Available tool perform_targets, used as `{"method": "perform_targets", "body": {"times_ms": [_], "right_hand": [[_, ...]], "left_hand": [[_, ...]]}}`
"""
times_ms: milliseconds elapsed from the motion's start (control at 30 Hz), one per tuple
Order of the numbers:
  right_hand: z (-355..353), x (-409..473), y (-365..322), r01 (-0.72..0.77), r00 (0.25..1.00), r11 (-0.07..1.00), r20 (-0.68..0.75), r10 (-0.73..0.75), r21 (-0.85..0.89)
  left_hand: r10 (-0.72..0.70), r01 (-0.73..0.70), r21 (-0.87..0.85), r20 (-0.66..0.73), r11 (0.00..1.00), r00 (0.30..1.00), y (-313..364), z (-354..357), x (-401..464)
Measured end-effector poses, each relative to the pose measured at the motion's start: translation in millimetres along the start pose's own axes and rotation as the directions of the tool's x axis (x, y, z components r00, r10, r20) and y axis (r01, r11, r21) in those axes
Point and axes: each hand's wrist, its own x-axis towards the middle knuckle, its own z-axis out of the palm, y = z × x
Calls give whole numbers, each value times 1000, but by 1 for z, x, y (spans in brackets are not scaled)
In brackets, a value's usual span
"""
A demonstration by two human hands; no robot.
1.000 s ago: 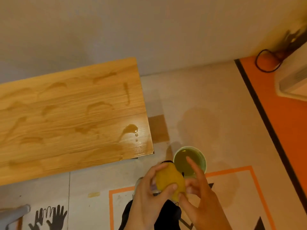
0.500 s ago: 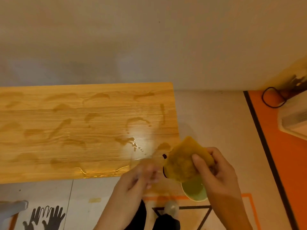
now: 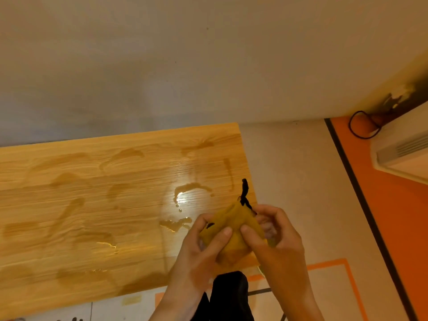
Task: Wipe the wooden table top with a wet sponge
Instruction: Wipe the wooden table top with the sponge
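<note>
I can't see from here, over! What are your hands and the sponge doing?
Both hands, left hand and right hand, pinching the sponge. Held above the wet table corner. Nothing in the way.

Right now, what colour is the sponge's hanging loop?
Black, on the yellow sponge; the loop shows in the head view.

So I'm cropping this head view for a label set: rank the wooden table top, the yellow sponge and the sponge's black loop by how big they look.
1. wooden table top, by far the largest.
2. yellow sponge, partly covered by the left hand and right hand, and nearer the camera, so it looks enlarged.
3. black loop, smallest.
</note>
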Motion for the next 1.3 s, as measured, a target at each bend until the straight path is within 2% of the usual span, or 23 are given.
{"method": "perform_targets", "body": {"times_ms": [33,67,100,167,200,233,267,333,367,433,467,533,600,633,700,800,933,1000,1067,1133,1200,1267,1300], "right_hand": [[-6,13,4,38,999,996,29,-35,-84],[-13,27,9,17,992,997,124,-8,-71],[-19,42,11,-79,965,996,254,63,53],[-28,72,11,-349,824,903,540,170,249],[-30,84,9,-407,751,883,636,180,231],[-32,95,9,-399,727,901,657,199,169],[-32,107,11,-339,756,934,623,199,113],[-30,135,15,-169,894,985,426,139,33],[-28,151,15,-69,946,997,318,60,16],[-19,186,11,156,973,984,159,-169,90],[-14,205,10,272,952,955,109,-285,122],[2,250,15,525,850,847,92,-518,-80],[19,289,29,683,729,623,292,-620,-381],[26,302,39,706,705,534,385,-596,-465],[36,308,54,712,697,450,465,-546,-538],[39,304,62,704,705,469,441,-555,-534],[69,304,56,587,769,371,351,-534,-720],[108,294,54,589,775,282,430,-463,-758],[137,283,52,699,681,210,547,-487,-684],[126,291,46,759,601,118,618,-506,-641],[85,307,51,698,674,219,523,-521,-681],[47,312,58,557,800,471,290,-525,-684],[42,311,61,514,821,540,201,-534,-666]], "left_hand": [[27,-27,17,24,999,999,3,-1,7],[48,-50,39,60,998,997,7,-2,14],[56,-64,72,111,995,992,12,-2,22],[44,-79,187,188,979,981,20,1,41],[39,-88,251,192,964,981,22,4,52],[50,-102,314,169,944,984,22,8,65],[84,-129,386,130,913,988,20,11,78],[188,-183,536,47,824,981,15,14,107],[240,-201,607,18,769,971,12,13,121],[367,-244,755,6,608,930,9,2,149],[441,-259,829,17,496,897,8,-7,164],[550,-220,940,42,261,834,10,-28,190],[588,-134,981,24,144,809,13,-50,209],[595,-95,988,6,119,804,15,-58,215],[600,-43,997,-8,71,800,17,-72,223],[593,-17,1000,11,5,805,15,-83,228],[588,-34,999,24,7,809,16,-87,231],[589,-24,1000,27,-12,808,16,-88,231],[580,-32,999,36,-17,814,15,-88,232],[578,-42,999,41,-11,815,14,-89,232],[586,-41,999,37,-6,809,13,-88,232],[598,-39,999,33,-3,801,11,-87,230],[604,-41,999,34,-2,796,11,-87,230]]}}
